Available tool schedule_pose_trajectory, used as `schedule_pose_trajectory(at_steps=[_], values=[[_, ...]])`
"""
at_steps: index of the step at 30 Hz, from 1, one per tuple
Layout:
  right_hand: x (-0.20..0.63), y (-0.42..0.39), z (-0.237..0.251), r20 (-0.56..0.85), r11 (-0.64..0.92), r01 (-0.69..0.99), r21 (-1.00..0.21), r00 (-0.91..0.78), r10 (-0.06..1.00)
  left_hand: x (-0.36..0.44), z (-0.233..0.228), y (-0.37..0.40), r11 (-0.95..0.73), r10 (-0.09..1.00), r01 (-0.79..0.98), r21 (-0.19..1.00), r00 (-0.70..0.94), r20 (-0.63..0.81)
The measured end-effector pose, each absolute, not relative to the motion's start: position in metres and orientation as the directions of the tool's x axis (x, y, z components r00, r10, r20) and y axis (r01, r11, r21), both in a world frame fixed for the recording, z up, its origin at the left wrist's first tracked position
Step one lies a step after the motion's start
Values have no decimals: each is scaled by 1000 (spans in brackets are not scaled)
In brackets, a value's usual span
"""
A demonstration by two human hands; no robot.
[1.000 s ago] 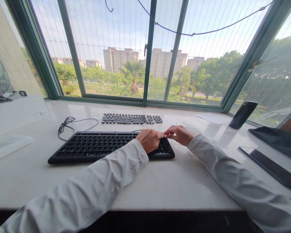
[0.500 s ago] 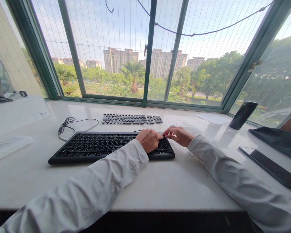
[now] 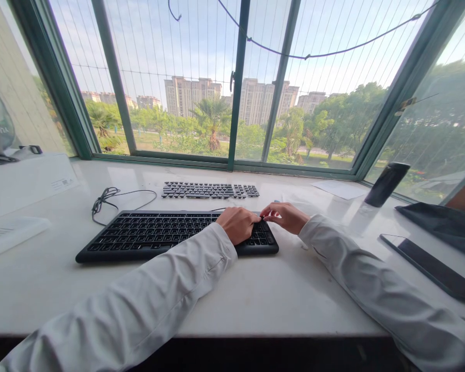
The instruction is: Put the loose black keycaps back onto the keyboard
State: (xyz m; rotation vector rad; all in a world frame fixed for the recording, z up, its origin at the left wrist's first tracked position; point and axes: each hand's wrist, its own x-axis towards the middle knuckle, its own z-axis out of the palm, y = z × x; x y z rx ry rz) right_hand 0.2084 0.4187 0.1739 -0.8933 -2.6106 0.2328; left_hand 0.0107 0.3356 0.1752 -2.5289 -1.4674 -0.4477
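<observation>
A black keyboard [image 3: 155, 232] lies on the white tabletop, with square open-looking key spots where caps are absent. My left hand [image 3: 237, 225] rests over its right part, fingers curled and fingertips at the upper right corner; what they grip, if anything, is hidden. My right hand [image 3: 284, 216] meets it there from the right, thumb and finger pinched on a tiny dark piece [image 3: 262, 218] that looks like a keycap. Behind the keyboard, loose black keycaps [image 3: 199, 190] lie in rows, in a keyboard layout.
A coiled black cable [image 3: 107, 195] lies behind the keyboard's left end. To the right are a phone [image 3: 430, 261], a dark cloth or bag [image 3: 442, 227], a black cylinder [image 3: 387, 184] and a paper sheet [image 3: 339, 189]. A white box [image 3: 27, 178] stands left, below the window.
Both hands hold the same pose at the keyboard's upper right corner. Only the whole view has shifted very slightly.
</observation>
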Motion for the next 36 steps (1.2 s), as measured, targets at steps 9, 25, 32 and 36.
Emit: schedule_pose_trajectory(at_steps=[9,25,32,36], values=[[209,419,174,277,778,545,-314,-731,624,11,176,334,-491,817,871,-16,467,338],[216,437,155,221,676,552,-489,-671,708,10,176,333,-472,825,882,-8,445,349],[214,433,160,227,695,549,-465,-684,693,10,176,334,-468,827,884,-12,442,348],[214,431,161,237,714,537,-450,-698,675,10,175,335,-476,817,879,-32,455,355]])
